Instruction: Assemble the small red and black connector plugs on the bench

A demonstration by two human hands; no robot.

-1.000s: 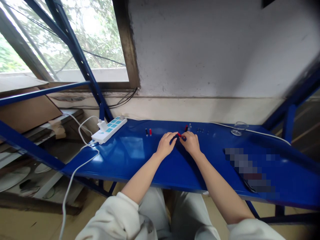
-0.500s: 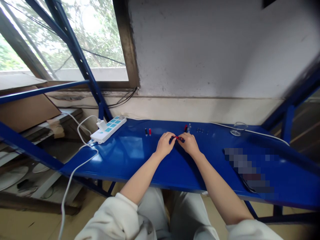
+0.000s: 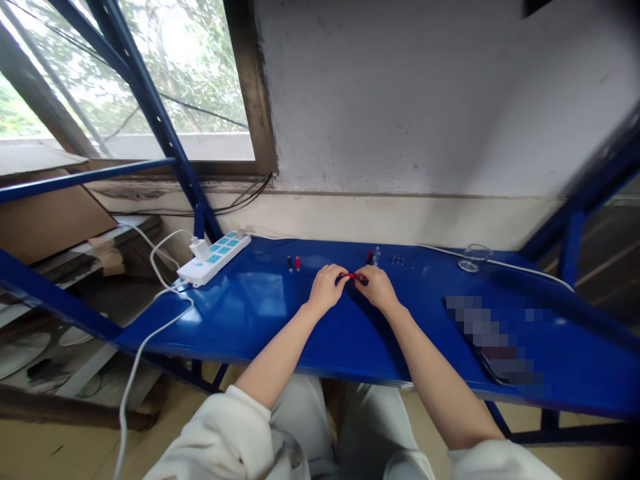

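Observation:
Between my two hands, above the blue table [image 3: 240,333], is a small thin red piece [image 3: 351,275]. My left hand [image 3: 326,291] pinches its left end and my right hand [image 3: 379,288] pinches its right end. Its exact kind is too small to make out, and the fingers cover its ends. Just behind my right hand stand small red and black pieces [image 3: 370,256] beside clear ones [image 3: 377,255]. Several tiny parts [image 3: 398,260] lie to their right. Left of my hands, a black cylinder [image 3: 290,264] and a red cylinder [image 3: 298,263] stand upright side by side.
A white power strip [image 3: 213,259] with a plug and cable lies at the table's left end. Toward the right back is a clear round container [image 3: 470,260] near a white cable [image 3: 530,270]. A blurred-out dark flat object [image 3: 477,353] lies at the right.
More of the red piece now shows between my fingertips. My hands stay almost in the same place; the whole view has shifted slightly.

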